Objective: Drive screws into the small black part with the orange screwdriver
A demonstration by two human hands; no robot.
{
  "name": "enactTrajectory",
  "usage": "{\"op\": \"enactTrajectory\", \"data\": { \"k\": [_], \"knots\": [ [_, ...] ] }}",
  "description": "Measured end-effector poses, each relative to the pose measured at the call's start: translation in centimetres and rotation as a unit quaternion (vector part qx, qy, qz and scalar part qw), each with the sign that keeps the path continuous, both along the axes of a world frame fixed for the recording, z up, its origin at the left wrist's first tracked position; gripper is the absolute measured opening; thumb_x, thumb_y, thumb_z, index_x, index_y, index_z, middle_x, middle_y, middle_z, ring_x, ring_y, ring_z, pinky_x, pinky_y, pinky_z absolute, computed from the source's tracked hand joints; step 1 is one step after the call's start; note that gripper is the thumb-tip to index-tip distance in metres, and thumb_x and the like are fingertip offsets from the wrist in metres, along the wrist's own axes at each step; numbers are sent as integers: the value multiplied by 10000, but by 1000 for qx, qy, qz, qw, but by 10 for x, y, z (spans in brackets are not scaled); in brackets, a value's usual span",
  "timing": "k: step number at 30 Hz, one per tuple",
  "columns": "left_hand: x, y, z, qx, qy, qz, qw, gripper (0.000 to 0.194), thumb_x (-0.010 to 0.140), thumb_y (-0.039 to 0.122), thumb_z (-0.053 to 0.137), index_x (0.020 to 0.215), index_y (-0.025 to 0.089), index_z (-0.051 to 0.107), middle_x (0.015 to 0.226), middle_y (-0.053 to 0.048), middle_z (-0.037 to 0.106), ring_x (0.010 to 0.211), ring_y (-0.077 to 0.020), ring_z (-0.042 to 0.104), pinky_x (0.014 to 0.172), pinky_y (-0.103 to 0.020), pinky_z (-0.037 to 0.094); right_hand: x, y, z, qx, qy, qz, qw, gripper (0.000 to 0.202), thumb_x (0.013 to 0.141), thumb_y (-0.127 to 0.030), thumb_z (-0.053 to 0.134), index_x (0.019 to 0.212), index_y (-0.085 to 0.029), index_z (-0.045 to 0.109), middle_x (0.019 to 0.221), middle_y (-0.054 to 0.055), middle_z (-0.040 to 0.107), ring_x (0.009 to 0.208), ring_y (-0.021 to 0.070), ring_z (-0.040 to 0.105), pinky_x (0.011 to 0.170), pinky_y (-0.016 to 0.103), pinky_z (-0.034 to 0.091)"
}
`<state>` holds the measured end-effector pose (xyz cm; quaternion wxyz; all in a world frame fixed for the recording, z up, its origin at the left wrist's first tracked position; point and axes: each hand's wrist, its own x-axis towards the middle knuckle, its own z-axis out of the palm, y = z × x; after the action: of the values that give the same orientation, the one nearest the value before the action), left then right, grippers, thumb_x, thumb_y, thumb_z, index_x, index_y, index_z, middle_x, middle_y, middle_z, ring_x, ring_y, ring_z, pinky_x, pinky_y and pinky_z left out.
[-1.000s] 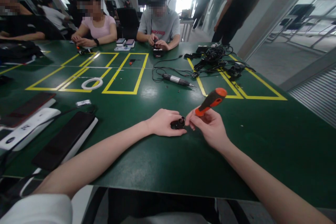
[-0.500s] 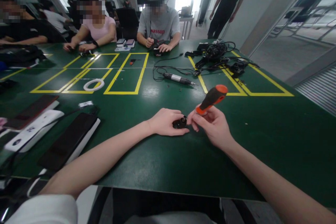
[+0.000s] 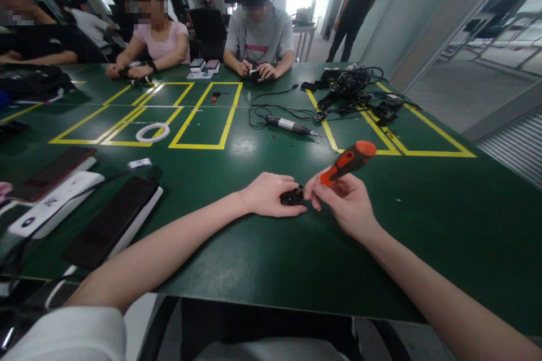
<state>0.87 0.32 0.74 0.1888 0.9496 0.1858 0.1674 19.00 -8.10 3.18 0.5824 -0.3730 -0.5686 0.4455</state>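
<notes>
My left hand [image 3: 271,194] rests on the green table, its thumb and fingers wrapped round a small black cylindrical part [image 3: 293,196]. The part has a short round stub on its upper right side. Just right of it, my right hand [image 3: 342,200] grips a screwdriver [image 3: 349,162] with an orange and dark grey handle. The handle tilts up and to the right. The screwdriver's shaft and tip are hidden by my fingers. My right fingertips are very close to the black part; whether they touch it I cannot tell.
Beyond my hands lies a corded electric screwdriver [image 3: 290,125]. A heap of black cables [image 3: 351,90] sits at the back right. A white ring [image 3: 152,132], a white power strip [image 3: 55,203] and a phone on a white block [image 3: 112,220] lie left. Several people sit across the table [image 3: 237,254].
The screwdriver handle has tipped further right and turned, showing more orange. My left hand still holds the black part, with little movement. The view has shifted slightly.
</notes>
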Motion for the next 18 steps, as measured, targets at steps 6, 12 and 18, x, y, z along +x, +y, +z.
{"op": "enactTrajectory", "data": {
  "k": [6,12,18],
  "knots": [
    [0,-1,1,5,9,6,1000,343,927,521,658,871,185,702,797,-9,664,719,-150,641,645,-250,414,1,1,1,-13,-17,-2,1000,362,889,-540,769,803,-193,715,713,25,687,490,110,561,462,262,500],
    [0,-1,1,-3,8,4,1000,348,925,518,669,847,180,688,790,-7,661,707,-144,638,639,-246,406,-1,0,0,-3,15,9,1000,326,855,-499,820,882,-212,667,701,3,697,500,114,576,467,245,494],
    [0,-1,2,-11,6,-1,1000,334,930,514,652,895,189,719,788,0,655,697,-139,628,639,-245,409,0,1,0,4,-9,-14,1000,332,864,-493,814,790,-199,680,663,-9,624,488,96,524,460,237,455]
  ]
}}
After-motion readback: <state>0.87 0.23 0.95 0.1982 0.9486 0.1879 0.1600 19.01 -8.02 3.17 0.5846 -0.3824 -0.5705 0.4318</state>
